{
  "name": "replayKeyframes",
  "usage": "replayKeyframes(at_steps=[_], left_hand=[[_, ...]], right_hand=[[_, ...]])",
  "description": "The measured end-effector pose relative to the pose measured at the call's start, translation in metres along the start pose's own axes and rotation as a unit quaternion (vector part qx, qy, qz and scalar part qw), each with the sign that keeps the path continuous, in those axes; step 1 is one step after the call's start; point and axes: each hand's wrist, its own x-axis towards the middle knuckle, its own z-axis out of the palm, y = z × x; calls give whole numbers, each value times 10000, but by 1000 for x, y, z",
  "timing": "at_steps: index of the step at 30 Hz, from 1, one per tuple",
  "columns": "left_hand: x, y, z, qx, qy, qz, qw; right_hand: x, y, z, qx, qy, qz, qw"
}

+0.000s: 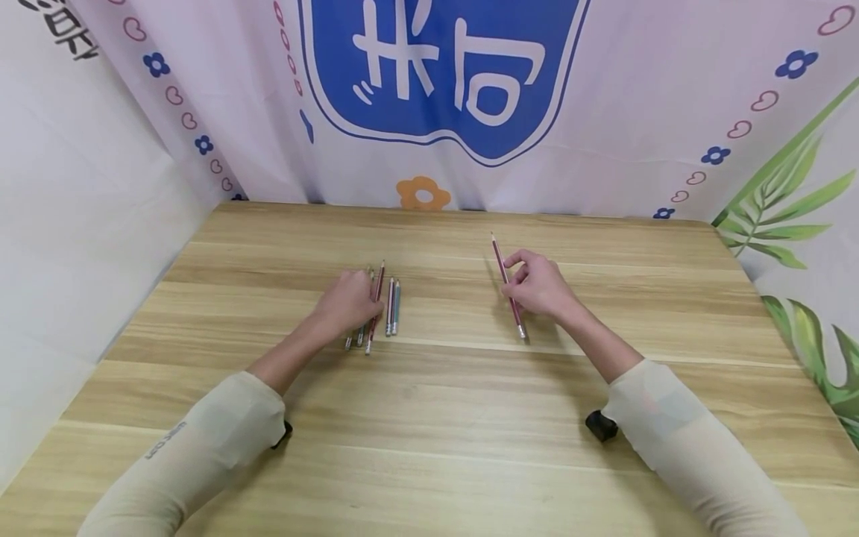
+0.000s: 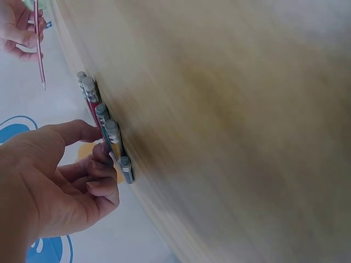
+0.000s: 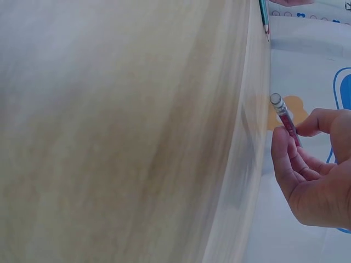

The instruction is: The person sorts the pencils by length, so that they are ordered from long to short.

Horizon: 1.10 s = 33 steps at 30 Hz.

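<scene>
My right hand (image 1: pixel 537 286) pinches a dark red pencil (image 1: pixel 515 312) between thumb and fingers, its tip pointing away and its silver eraser end toward me; the right wrist view shows this pencil (image 3: pixel 286 119) held off the table. My left hand (image 1: pixel 345 302) is at a group of several pencils, with thumb and fingers around part of it. A dark red pencil (image 1: pixel 370 335) lies by the left thumb. Just right of it, a dark pencil (image 1: pixel 390 307) and a teal pencil (image 1: pixel 397 307) lie side by side. In the left wrist view the eraser ends (image 2: pixel 112 129) form a row.
The wooden table (image 1: pixel 429 418) reaches back to a printed curtain (image 1: pixel 376 168). A white wall covering (image 1: pixel 80 224) is at the left, and a leaf-patterned one (image 1: pixel 798 224) at the right. Black wrist devices (image 1: pixel 601 425) show under the sleeves.
</scene>
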Motion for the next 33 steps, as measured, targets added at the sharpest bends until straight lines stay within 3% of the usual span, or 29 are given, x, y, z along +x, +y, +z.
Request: replayKeyframes(at_steps=[6, 13, 17, 24, 33], left_hand=[[2, 4, 1, 103, 120, -187, 9997], [5, 6, 4, 501, 351, -139, 9980], [6, 6, 4, 567, 317, -204, 9977], [1, 7, -1, 49, 224, -369, 9991], [-2, 7, -7, -441, 709, 27, 9965]], right_hand=[[1, 0, -1, 41, 33, -32, 10000], [1, 2, -2, 28, 35, -23, 10000], [1, 1, -2, 21, 62, -29, 10000], [0, 1, -1, 17, 77, -37, 10000], [0, 3, -2, 18, 80, 42, 10000]])
